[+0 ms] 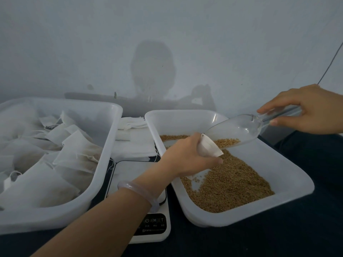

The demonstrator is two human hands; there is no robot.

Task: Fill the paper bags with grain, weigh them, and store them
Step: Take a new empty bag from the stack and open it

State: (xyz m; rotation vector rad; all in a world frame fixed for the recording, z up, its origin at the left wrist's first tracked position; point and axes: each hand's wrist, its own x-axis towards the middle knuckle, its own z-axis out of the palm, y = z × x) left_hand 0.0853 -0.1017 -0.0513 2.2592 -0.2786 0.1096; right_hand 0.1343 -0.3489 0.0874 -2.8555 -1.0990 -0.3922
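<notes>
The left tub (46,219) runs off the left edge, so its near-left corner and some of the filled bags (78,151) are cut off. The scale (130,170) shows only in part. The left tub and the right tub (289,173) cover its sides, the left forearm (104,219) and bracelet (137,190) cross its plate, and the print below its buttons (154,220) is too small to read. The left hand (187,158) wraps the paper bag (209,147), hiding all but its open top. The right hand (311,110) is cut off at the right edge, and its fingers cover part of the handle of the scoop (239,127). The stack of empty bags (133,143) lies partly hidden between the tubs. The cable (330,64) leaves at the right edge.
</notes>
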